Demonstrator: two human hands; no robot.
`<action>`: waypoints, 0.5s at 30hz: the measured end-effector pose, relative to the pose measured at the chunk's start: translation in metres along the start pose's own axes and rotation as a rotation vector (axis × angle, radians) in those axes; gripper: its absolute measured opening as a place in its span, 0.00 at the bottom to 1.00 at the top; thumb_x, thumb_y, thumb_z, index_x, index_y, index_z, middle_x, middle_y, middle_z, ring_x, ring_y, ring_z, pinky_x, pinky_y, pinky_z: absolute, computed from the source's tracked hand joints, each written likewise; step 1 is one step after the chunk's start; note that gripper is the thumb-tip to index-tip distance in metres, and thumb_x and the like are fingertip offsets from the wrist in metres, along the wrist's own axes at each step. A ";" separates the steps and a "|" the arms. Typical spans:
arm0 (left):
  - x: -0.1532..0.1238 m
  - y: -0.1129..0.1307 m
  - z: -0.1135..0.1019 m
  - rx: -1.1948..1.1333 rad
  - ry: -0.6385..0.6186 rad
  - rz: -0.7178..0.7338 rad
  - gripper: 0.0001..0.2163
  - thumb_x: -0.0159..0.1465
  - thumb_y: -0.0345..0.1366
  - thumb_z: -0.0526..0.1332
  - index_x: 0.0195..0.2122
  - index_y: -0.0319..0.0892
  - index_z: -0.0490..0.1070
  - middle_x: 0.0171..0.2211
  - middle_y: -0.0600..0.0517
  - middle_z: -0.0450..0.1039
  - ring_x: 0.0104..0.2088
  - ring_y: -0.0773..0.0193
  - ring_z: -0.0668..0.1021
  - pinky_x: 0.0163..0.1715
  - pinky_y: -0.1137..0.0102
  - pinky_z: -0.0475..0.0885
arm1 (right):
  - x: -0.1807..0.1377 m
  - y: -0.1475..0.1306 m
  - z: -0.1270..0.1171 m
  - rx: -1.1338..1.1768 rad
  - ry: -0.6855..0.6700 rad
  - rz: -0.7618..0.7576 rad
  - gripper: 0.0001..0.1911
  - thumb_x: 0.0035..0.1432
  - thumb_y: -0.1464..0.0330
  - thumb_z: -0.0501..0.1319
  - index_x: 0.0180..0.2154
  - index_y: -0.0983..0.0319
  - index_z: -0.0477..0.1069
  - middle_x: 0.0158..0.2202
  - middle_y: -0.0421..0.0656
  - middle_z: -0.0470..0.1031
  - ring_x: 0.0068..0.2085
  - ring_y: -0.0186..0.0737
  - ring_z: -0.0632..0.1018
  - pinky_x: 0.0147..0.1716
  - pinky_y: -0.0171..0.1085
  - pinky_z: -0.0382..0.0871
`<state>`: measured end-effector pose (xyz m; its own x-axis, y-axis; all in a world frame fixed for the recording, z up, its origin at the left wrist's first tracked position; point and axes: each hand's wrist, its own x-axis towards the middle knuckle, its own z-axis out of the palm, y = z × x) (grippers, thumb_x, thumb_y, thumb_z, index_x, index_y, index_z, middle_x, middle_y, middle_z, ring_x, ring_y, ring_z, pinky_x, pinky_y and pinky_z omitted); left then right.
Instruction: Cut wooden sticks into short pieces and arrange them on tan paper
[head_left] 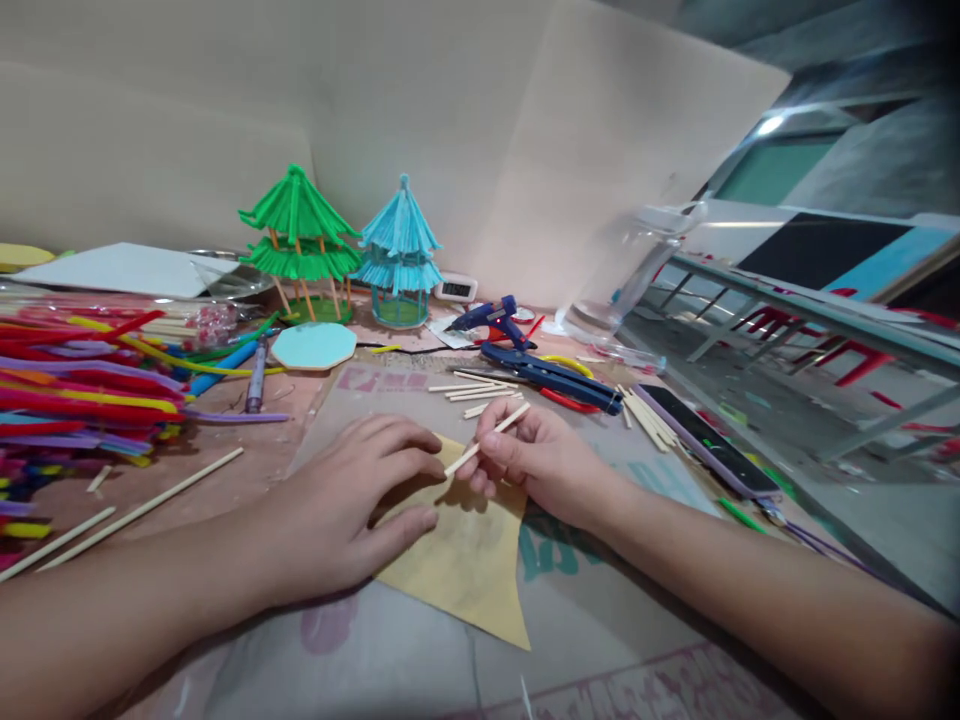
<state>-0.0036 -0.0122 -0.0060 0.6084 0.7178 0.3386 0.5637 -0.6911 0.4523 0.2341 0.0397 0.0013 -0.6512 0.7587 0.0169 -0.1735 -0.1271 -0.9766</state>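
Observation:
My left hand (352, 510) lies palm down on a yellowish sheet of sandpaper (469, 560), fingers spread flat and pressing it to the table. My right hand (532, 455) pinches a short thin wooden stick (486, 440) between thumb and fingers. The stick's lower end touches the sandpaper's top corner, right beside my left fingertips. The sheet rests on a flattened cardboard mat (600, 600).
Several cut sticks (480, 390), a blue glue gun (495, 320), blue-handled cutters (555, 378) and a phone (705, 440) lie behind my hands. Colourful pipe cleaners (82, 380) and long skewers (142, 510) fill the left. Green (300, 245) and blue (399, 255) pagoda models stand at the back.

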 end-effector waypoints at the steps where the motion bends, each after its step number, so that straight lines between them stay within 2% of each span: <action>1: 0.001 0.000 0.000 -0.014 0.038 0.020 0.09 0.72 0.38 0.58 0.48 0.46 0.77 0.53 0.46 0.74 0.55 0.53 0.75 0.57 0.58 0.71 | 0.001 0.001 0.000 0.015 -0.020 0.007 0.19 0.57 0.57 0.74 0.34 0.61 0.68 0.26 0.41 0.83 0.28 0.35 0.83 0.28 0.31 0.77; 5: 0.004 0.001 -0.002 -0.020 0.160 0.096 0.09 0.73 0.34 0.58 0.39 0.45 0.77 0.44 0.50 0.75 0.49 0.59 0.75 0.53 0.63 0.69 | 0.002 0.003 0.000 0.066 -0.037 0.009 0.17 0.59 0.60 0.74 0.35 0.62 0.70 0.28 0.42 0.84 0.29 0.34 0.84 0.28 0.30 0.78; 15: 0.005 0.003 -0.003 -0.007 0.150 0.117 0.08 0.73 0.34 0.60 0.38 0.44 0.78 0.41 0.52 0.74 0.46 0.61 0.75 0.50 0.64 0.67 | 0.001 0.002 0.001 0.000 -0.059 0.033 0.16 0.60 0.60 0.73 0.35 0.63 0.70 0.27 0.41 0.83 0.29 0.32 0.83 0.27 0.28 0.76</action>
<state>-0.0004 -0.0102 -0.0004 0.5794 0.6373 0.5080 0.4893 -0.7705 0.4085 0.2319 0.0394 -0.0005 -0.6991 0.7150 -0.0025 -0.1510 -0.1511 -0.9769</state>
